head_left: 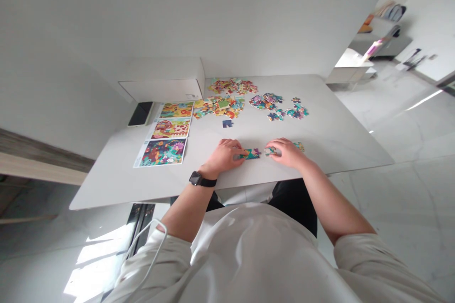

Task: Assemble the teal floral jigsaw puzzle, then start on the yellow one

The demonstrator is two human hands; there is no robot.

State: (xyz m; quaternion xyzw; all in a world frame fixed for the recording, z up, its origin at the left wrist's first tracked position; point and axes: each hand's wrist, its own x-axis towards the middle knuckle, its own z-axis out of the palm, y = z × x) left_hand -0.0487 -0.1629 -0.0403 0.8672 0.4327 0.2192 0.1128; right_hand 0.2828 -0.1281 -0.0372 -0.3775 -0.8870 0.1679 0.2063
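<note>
My left hand (226, 155), a black watch on its wrist, grips the left end of a short strip of joined puzzle pieces (253, 154) lying near the table's front edge. Just to the right, my right hand (287, 152) pinches a single puzzle piece (269, 151) between thumb and fingers. A small gap separates that piece from the strip. Partly hidden behind my right hand lies a yellow-green puzzle piece (299, 146). A dark blue puzzle piece (227, 124) rests alone beyond my left hand.
Loose pieces form a red-yellow pile (232, 86), an orange-green pile (222, 106) and a purple-teal pile (266, 101). At left, three picture sheets (163, 152) lie in a column beside a dark phone (141, 114). A white box (161, 86) stands against the wall.
</note>
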